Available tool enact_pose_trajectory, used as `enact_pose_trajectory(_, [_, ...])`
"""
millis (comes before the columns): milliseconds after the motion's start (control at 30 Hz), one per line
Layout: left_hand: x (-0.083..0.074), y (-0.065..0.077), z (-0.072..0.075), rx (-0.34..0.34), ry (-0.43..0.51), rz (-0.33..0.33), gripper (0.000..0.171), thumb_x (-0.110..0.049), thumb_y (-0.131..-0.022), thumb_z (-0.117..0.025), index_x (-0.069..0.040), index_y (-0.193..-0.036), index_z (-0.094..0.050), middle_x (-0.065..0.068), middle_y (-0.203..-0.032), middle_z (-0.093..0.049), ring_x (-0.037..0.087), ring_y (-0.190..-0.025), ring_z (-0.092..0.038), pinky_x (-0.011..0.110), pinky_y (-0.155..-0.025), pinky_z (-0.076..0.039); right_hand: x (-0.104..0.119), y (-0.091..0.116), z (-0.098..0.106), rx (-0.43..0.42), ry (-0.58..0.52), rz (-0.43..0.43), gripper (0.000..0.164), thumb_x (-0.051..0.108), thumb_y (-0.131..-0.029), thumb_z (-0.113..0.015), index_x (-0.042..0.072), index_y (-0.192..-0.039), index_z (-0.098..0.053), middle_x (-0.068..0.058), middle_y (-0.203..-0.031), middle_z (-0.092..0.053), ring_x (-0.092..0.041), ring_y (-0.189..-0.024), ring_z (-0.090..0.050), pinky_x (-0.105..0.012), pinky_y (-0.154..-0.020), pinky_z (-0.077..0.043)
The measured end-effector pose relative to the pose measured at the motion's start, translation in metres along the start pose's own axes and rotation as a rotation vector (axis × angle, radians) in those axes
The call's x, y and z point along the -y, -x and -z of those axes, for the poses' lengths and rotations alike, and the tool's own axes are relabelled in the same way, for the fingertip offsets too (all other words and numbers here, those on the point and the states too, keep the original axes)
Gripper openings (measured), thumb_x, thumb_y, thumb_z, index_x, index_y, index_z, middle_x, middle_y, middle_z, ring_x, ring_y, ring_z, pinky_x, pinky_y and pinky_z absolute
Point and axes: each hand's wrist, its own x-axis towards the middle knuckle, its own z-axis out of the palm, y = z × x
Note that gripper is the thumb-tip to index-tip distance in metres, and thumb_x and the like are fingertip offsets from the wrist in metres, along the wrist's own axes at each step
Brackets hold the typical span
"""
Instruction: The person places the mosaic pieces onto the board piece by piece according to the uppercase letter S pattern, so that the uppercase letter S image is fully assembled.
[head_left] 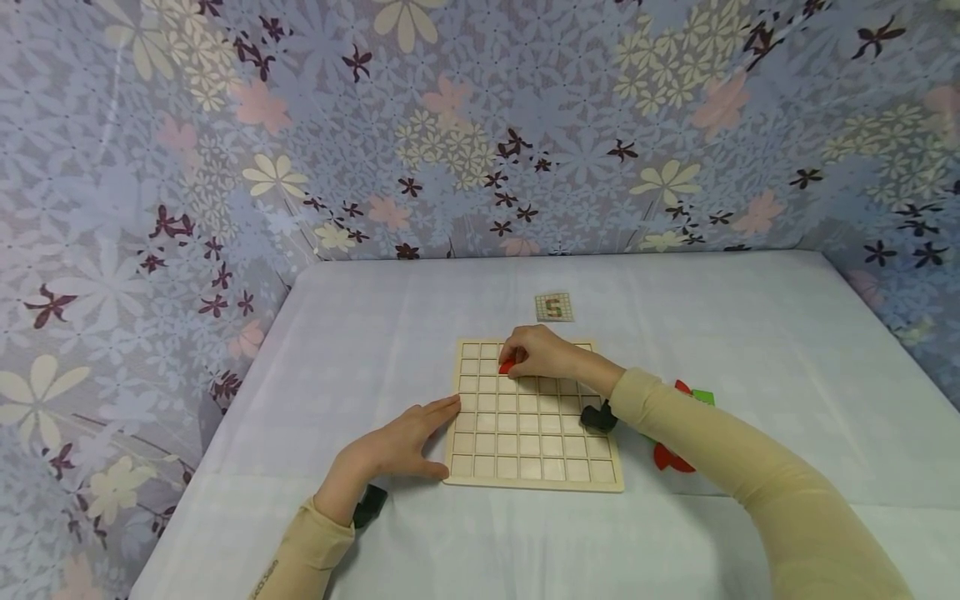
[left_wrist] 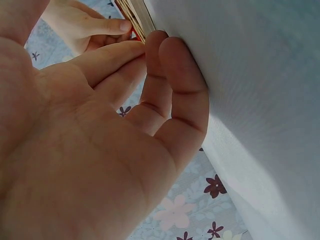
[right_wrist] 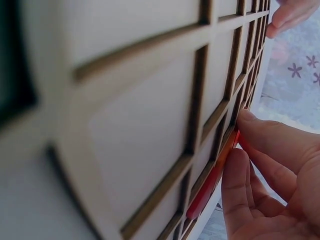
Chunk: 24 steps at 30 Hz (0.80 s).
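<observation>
Left hand (head_left: 401,442) lies flat, fingers straight, on the surface against the near-left edge of the grid board (head_left: 532,417), gripping nothing. Right hand (head_left: 542,353) reaches across the board, fingers curled, pinching a red piece (head_left: 507,366) down on cells near the far-left corner. Spare red and green pieces (head_left: 678,425) sit off the right edge, a small card (head_left: 554,307) beyond the far edge. Risks: piece lands crooked across the ridges; board slides if the left hand eases off; sleeve (head_left: 720,442) drags the spares.
</observation>
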Motion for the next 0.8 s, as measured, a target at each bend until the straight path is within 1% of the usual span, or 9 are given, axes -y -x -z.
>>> enact_pose_trajectory(100, [0.000, 0.000, 0.001, -0.001, 0.003, 0.004, 0.087, -0.023, -0.079, -0.077, 0.001, -0.147, -0.028, 0.010, -0.154, -0.022, 0.027, -0.137, -0.025, 0.046, -0.109, -0.023, 0.000, -0.001, 0.002, 0.004, -0.008, -0.011, 0.019, 0.011, -0.081, -0.075, 0.004, -0.098, -0.070, -0.005, -0.092, -0.059, -0.014, -0.079, -0.058, -0.026, -0.071, -0.049])
enact_pose_trajectory(200, [0.001, 0.000, 0.000, 0.003, 0.000, 0.001, 0.088, -0.024, -0.079, -0.077, 0.001, -0.147, -0.027, 0.010, -0.154, -0.021, 0.028, -0.137, -0.025, 0.046, -0.108, -0.024, 0.006, 0.000, 0.013, -0.014, -0.040, -0.046, 0.021, 0.013, -0.084, -0.072, 0.003, -0.102, -0.069, -0.005, -0.096, -0.060, -0.016, -0.083, -0.060, -0.028, -0.074, -0.050])
enact_pose_trajectory(333, [0.001, -0.001, 0.000, 0.009, -0.008, 0.002, 0.088, -0.024, -0.079, -0.076, 0.001, -0.147, -0.026, 0.010, -0.154, -0.021, 0.029, -0.137, -0.025, 0.045, -0.108, -0.024, 0.020, 0.006, 0.039, -0.095, -0.104, -0.064, 0.023, 0.012, -0.084, -0.072, 0.002, -0.104, -0.069, -0.008, -0.098, -0.060, -0.021, -0.087, -0.061, -0.032, -0.077, -0.051])
enact_pose_trajectory(400, [0.001, -0.001, -0.001, 0.008, -0.011, 0.007, 0.088, -0.023, -0.079, -0.076, 0.001, -0.147, -0.027, 0.010, -0.154, -0.021, 0.029, -0.137, -0.025, 0.045, -0.108, -0.024, 0.024, 0.011, 0.052, -0.140, -0.112, -0.055, 0.024, 0.012, -0.083, -0.073, 0.003, -0.105, -0.069, -0.008, -0.098, -0.060, -0.021, -0.086, -0.061, -0.032, -0.077, -0.051])
enact_pose_trajectory(500, [0.000, -0.001, -0.001, 0.008, -0.011, 0.006, 0.087, -0.023, -0.079, -0.076, 0.001, -0.148, -0.026, 0.010, -0.154, -0.021, 0.029, -0.137, -0.024, 0.045, -0.108, -0.024, 0.026, 0.023, 0.067, -0.177, -0.109, -0.060, 0.025, 0.014, -0.084, -0.073, 0.004, -0.106, -0.069, -0.008, -0.100, -0.061, -0.020, -0.088, -0.061, -0.030, -0.078, -0.051])
enact_pose_trajectory(667, [0.001, -0.001, -0.002, 0.002, -0.020, -0.012, 0.087, -0.023, -0.079, -0.075, 0.002, -0.147, -0.026, 0.011, -0.154, -0.022, 0.029, -0.138, -0.024, 0.046, -0.109, -0.023, 0.027, 0.049, 0.086, -0.210, -0.094, -0.091, 0.028, 0.017, -0.084, -0.072, 0.003, -0.108, -0.068, -0.011, -0.105, -0.062, -0.021, -0.089, -0.061, -0.030, -0.079, -0.051])
enact_pose_trajectory(800, [0.001, 0.000, -0.002, -0.006, -0.022, -0.015, 0.087, -0.023, -0.079, -0.076, 0.003, -0.147, -0.027, 0.013, -0.153, -0.023, 0.029, -0.137, -0.025, 0.046, -0.108, -0.024, 0.025, 0.070, 0.100, -0.245, -0.049, -0.153, 0.026, 0.017, -0.085, -0.072, 0.005, -0.108, -0.068, -0.009, -0.104, -0.062, -0.021, -0.088, -0.062, -0.031, -0.077, -0.052])
